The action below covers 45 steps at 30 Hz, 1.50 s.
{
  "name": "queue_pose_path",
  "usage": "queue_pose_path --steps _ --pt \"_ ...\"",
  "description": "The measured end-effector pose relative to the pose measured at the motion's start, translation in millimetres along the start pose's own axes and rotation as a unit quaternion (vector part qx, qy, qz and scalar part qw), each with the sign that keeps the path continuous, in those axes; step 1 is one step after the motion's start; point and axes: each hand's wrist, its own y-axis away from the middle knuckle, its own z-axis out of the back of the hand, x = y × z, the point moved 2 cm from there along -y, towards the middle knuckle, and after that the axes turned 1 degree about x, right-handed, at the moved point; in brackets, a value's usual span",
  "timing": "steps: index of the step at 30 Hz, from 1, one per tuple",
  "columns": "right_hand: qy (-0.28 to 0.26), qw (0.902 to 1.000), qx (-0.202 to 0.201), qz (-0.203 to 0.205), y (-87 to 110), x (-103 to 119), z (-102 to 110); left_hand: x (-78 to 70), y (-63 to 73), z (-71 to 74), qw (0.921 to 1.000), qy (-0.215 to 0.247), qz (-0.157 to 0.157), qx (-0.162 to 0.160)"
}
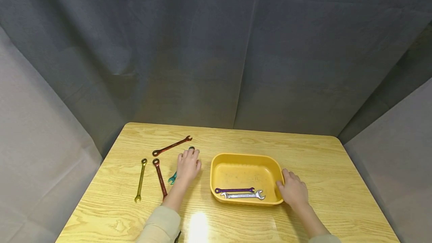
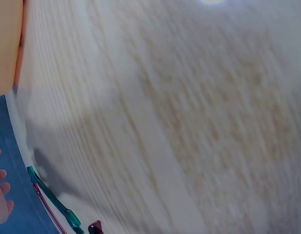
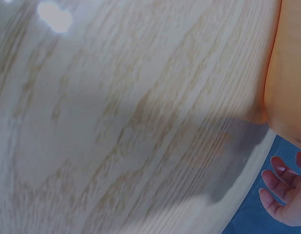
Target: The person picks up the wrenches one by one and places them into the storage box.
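Note:
My left hand [image 1: 188,166] is over a green combination wrench [image 1: 172,179], hiding its middle. In the left wrist view the fingers [image 2: 1,187] are loosely bent, with a gap between them and the green wrench [image 2: 55,199]. At the right end of a yellow plastic bin [image 1: 243,156], my right hand [image 1: 294,188] holds the wall, thumb inside the rim and fingers outside. The right wrist view catches its bent fingers [image 3: 274,183] beside the bin [image 3: 289,78]. Inside the bin, a purple wrench [image 1: 235,190] and a silver open-end wrench [image 1: 243,195] lie along the front wall.
Left of my left hand lie a yellow-green wrench [image 1: 140,180] and a red wrench [image 1: 160,177], partly behind my forearm. Farther back is another red wrench [image 1: 172,146]. A dark object [image 1: 177,237] shows beside my left sleeve. Grey curtains surround the wooden table [image 1: 330,183].

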Motion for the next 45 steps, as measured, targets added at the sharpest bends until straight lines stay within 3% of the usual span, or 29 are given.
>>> queue_pose_path --steps 6,16,45 --pt "0.000 1.0000 0.004 -0.003 -0.2 -0.2 0.3 9.1 3.0 -2.9 0.9999 -0.003 0.015 -0.001" --pt "0.001 1.0000 0.002 -0.001 -0.4 0.0 0.8 21.6 3.8 -6.6 0.9964 -0.018 0.061 0.057" --pt "-0.001 1.0000 0.000 -0.003 -0.9 -0.4 0.7 37.8 0.7 -10.0 0.9841 -0.012 0.119 0.131"
